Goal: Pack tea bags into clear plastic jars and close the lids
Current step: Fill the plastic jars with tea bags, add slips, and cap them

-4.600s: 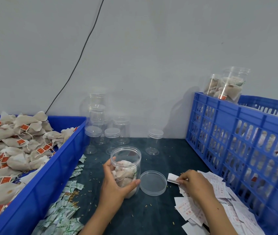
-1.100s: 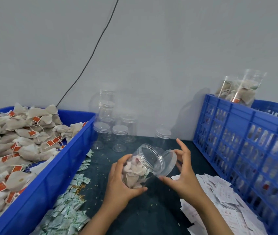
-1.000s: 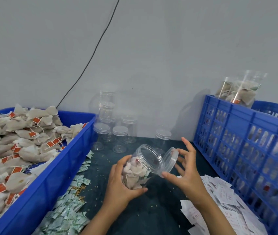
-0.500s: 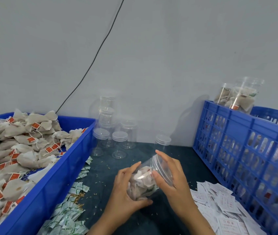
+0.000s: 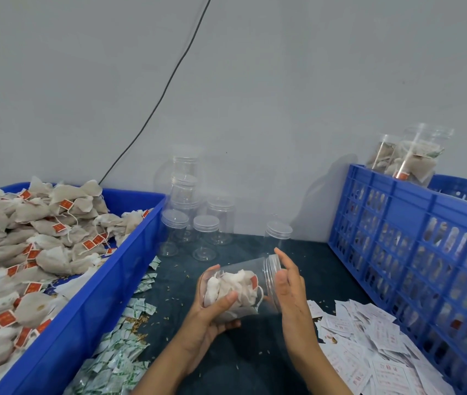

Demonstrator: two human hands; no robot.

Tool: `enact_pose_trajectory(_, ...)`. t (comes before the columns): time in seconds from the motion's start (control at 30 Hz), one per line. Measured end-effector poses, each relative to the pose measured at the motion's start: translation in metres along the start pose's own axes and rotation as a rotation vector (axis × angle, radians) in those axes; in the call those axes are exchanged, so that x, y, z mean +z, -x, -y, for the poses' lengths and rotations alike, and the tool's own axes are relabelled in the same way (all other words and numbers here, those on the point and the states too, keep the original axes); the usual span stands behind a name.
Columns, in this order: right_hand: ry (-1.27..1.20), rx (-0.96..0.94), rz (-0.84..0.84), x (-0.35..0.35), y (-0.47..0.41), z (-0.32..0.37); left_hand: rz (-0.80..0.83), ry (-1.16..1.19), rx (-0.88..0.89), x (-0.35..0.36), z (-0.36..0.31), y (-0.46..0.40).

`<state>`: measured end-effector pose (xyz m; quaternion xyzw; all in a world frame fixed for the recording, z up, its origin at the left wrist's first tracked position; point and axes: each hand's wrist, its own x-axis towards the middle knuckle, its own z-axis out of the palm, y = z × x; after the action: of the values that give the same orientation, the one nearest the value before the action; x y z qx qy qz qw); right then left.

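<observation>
jar (image 5: 241, 283) tilted sideways, left grip (image 5: 212, 312) grasping base, right grip (image 5: 289, 286) clasping lid (image 5: 272, 276)

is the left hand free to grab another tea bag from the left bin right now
Probably not yet. The left hand is wrapped round the filled jar, holding it tilted while the right hand works at the lid end. The bin of tea bags lies open beside it with nothing between, but the jar must be put down first.
</observation>
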<state>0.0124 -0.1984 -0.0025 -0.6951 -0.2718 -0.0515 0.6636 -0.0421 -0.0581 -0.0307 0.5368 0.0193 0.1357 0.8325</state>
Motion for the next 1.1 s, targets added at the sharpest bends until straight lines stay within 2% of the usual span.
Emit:
enact_pose_trajectory(0.27, 0.076, -0.129, 0.117, -0.010, -0.005, 0.000, -0.055, -0.022, -0.082, 0.000, -0.001, -0.001)
enact_pose_trajectory(0.43, 0.184, -0.262, 0.167, -0.014, -0.006, -0.001, 0.003, -0.038, -0.111, 0.001, -0.005, -0.001)
enact_pose_trajectory(0.67, 0.564, -0.751, 0.144, -0.017, -0.005, 0.008, -0.011, -0.072, -0.092, 0.001, -0.006, -0.001)
enact_pose_trajectory(0.73, 0.621, -0.931, 0.133, -0.019, -0.004, 0.009, 0.017, -0.098, -0.120, 0.000, -0.007, -0.001)
enact_pose_trajectory(0.8, 0.646, -1.015, 0.134, -0.020, -0.004, 0.010, 0.047, -0.104, -0.143, -0.002, -0.006, -0.002)
enact_pose_trajectory(0.9, 0.669, -0.982, 0.141, -0.019, -0.006, 0.010, 0.057, -0.052, -0.151, -0.005, -0.007, -0.003)
enact_pose_trajectory(1.03, 0.574, -0.726, 0.107, -0.005, 0.000, 0.008, 0.029, 0.022, -0.132, -0.006, -0.005, -0.005)
enact_pose_trajectory(1.1, 0.463, -0.568, 0.049, 0.005, 0.001, 0.006, 0.007, 0.038, -0.068, -0.006, -0.005, -0.005)
